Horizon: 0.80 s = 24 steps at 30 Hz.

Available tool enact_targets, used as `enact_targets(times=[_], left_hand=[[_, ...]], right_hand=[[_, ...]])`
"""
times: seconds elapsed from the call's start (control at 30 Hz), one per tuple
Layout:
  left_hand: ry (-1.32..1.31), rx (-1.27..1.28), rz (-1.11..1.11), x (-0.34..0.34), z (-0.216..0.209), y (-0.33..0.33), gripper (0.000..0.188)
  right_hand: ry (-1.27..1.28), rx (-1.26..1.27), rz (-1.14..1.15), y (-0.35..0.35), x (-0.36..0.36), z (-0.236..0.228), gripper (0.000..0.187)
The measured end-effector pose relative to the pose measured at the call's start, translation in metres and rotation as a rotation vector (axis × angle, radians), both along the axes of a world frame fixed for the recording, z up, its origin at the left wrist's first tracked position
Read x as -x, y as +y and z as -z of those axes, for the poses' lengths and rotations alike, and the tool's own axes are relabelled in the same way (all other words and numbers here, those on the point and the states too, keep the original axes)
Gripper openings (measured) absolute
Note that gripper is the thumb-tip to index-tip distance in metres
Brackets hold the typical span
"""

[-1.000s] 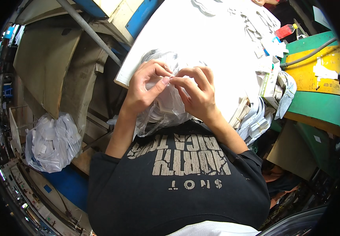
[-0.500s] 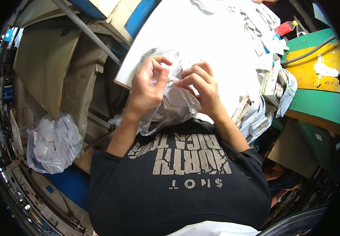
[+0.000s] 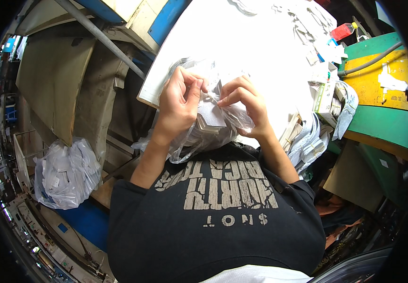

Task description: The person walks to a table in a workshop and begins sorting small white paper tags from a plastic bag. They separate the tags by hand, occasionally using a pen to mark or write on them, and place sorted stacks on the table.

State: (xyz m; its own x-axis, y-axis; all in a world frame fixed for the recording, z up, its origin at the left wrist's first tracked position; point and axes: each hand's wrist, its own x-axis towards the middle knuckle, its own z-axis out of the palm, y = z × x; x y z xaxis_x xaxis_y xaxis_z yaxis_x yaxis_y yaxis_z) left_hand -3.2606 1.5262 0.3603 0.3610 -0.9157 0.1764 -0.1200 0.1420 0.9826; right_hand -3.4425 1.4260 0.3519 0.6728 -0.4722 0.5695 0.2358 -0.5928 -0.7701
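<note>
A clear plastic bag [image 3: 195,150] lies at the near edge of the white table [image 3: 260,42], close to my chest. Inside it sits a stack of white card-like pieces [image 3: 212,116], partly showing between my hands. My left hand [image 3: 181,96] pinches the gathered plastic above the stack with thumb and fingers. Opposite it, my right hand [image 3: 247,101] grips the bag's film, its fingers curled and the plastic hanging below them. The fingertips of both hands almost meet over a twisted part of the bag.
Bundles of white strips [image 3: 307,141] and a green-white box [image 3: 325,99] line the table's right side. A red bottle [image 3: 343,31] lies at the far right by a green and yellow machine [image 3: 378,75]. Another filled plastic bag [image 3: 65,174] hangs at the left.
My right hand has turned and drawn its part of the plastic slightly right and nearer. The left fingers have closed more tightly, and more of the white stack shows.
</note>
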Motion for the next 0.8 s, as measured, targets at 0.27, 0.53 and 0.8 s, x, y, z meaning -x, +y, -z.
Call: enact_targets(times=[0.27, 0.53, 0.8], left_hand=[[-0.252, -0.004, -0.041, -0.001, 0.000, -0.006, 0.013], [-0.433, -0.064, -0.185, 0.015, -0.005, -0.011, 0.012], [-0.668, -0.037, -0.148, 0.016, -0.013, -0.006, 0.014]], right_hand=[[-0.040, -0.452, -0.175, 0.000, -0.001, 0.012, 0.030], [-0.065, -0.630, -0.127, 0.006, 0.005, 0.011, 0.024], [0.007, -0.701, -0.276, -0.009, 0.019, 0.016, 0.008]])
